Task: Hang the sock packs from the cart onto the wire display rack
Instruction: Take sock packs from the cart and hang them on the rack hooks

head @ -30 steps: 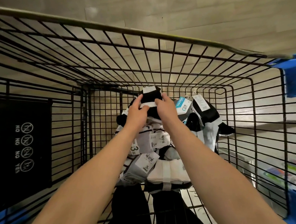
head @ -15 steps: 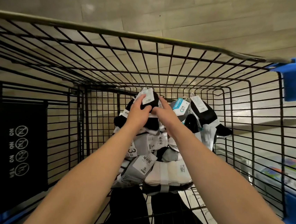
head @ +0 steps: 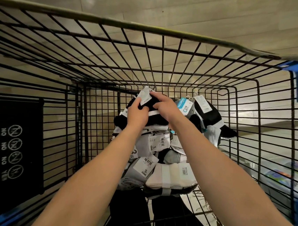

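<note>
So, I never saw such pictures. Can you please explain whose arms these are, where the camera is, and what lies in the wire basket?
There is no machine here: these are a person's bare arms, filmed by a camera worn on the head, looking down. The wire basket is a shopping cart. In it lies a pile of sock packs, grey, cream and black. The left hand and the right hand both grip one black sock pack on top of the pile. The display rack is not in view.
</note>
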`<state>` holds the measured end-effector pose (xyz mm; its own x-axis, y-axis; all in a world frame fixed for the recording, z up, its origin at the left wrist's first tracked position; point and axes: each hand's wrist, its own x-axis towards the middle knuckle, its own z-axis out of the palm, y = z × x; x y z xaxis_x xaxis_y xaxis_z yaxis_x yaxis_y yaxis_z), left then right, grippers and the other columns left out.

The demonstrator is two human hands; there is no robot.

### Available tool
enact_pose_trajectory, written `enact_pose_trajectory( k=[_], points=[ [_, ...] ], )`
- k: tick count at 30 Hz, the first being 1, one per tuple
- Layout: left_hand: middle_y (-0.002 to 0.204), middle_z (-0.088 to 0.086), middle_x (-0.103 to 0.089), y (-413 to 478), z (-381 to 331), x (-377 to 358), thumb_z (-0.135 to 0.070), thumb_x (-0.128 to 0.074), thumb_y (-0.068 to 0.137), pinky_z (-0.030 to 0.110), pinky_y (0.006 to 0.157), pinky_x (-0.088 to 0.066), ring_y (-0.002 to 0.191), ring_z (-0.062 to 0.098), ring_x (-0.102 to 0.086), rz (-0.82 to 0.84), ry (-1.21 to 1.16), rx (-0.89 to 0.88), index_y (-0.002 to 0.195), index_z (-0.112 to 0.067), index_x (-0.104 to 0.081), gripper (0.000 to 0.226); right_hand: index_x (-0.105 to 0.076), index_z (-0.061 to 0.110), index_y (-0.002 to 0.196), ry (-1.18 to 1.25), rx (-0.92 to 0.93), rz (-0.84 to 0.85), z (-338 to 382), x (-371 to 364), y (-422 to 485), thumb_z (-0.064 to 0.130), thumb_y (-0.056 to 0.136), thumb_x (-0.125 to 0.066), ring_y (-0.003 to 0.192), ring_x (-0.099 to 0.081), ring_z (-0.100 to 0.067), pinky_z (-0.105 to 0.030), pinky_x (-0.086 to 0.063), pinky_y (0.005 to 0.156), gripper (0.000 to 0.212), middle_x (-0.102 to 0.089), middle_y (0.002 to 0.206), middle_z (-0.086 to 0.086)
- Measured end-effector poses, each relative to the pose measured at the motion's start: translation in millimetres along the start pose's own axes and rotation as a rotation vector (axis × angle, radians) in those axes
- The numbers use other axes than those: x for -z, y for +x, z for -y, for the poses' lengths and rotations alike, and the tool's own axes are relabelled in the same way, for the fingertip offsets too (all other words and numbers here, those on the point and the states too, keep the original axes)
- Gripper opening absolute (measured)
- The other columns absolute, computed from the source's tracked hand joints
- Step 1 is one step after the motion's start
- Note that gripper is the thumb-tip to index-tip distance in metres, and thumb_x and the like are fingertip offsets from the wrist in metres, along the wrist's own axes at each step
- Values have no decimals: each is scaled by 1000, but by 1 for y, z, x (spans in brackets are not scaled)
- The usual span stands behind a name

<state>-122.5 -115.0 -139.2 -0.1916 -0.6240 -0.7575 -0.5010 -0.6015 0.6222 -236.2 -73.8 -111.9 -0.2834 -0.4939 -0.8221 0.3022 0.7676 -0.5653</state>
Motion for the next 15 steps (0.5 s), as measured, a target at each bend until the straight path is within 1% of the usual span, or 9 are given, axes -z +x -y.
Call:
enact_pose_trajectory(
  k=[2,4,6,7,9,10,11,12,15],
  points=[
    [139,-4,-57,-8,6,2,-17,-53,99,35,104,-51,121,15,-59,-7,-46,26,148,-25,-50,50,-64,31,135,-4,7,-47,-1,-1,-10,0,90,-49,104,-67,-19,-35,-58,87,57,-64,130,-1],
    [145,-1,-55,-18,9,3,-24,-50,102,40,112,-45,131,18,-54,8,-41,28,146,-24,-54,44,-62,28,136,-95,97,-113,-9,-4,-23,2,88,-54,113,-63,-17,-35,-54,97,55,-63,134,0],
    [145,1,-57,-31,7,2,-36,-46,105,40,116,-41,135,18,-52,59,-45,27,144,-22,-56,43,-59,26,138,-91,191,-138,-19,-9,-39,6,88,-59,120,-57,-12,-31,-49,103,54,-61,134,2],
    [144,1,-59,-37,7,0,-45,-45,104,42,117,-40,135,18,-53,100,-71,36,144,-22,-57,48,-57,26,137,-36,206,-144,-24,-10,-46,10,91,-62,117,-59,-11,-29,-49,102,50,-63,129,2],
    [146,-1,-59,-46,10,-1,-74,-46,89,45,118,-39,137,17,-53,171,-89,74,144,-26,-57,73,-57,22,130,102,173,-163,-29,-12,-61,19,97,-60,102,-64,-7,-29,-51,94,33,-67,111,1],
    [146,-3,-59,-49,13,-1,-87,-47,79,47,118,-40,137,17,-53,183,-105,108,143,-29,-57,86,-59,19,123,125,161,-184,-31,-11,-67,20,99,-58,95,-64,-7,-31,-51,92,24,-68,105,2],
    [144,-3,-61,-52,14,0,-93,-49,73,48,116,-42,135,18,-55,206,-128,141,140,-31,-59,92,-61,18,116,87,164,-215,-32,-10,-72,19,99,-57,92,-64,-8,-34,-52,91,17,-69,102,1],
    [139,-2,-64,-62,7,1,-91,-52,75,48,112,-46,130,19,-60,230,-170,174,135,-32,-60,85,-63,19,109,34,162,-243,-34,-8,-76,18,99,-56,90,-64,-10,-37,-52,90,12,-69,101,1],
    [124,8,-71,-85,-1,-2,-59,-59,95,44,94,-59,113,26,-71,280,-286,228,131,-24,-56,50,-68,17,101,59,151,-275,-32,-3,-91,12,98,-56,90,-63,-14,-39,-54,88,13,-70,100,-2]
  ],
)
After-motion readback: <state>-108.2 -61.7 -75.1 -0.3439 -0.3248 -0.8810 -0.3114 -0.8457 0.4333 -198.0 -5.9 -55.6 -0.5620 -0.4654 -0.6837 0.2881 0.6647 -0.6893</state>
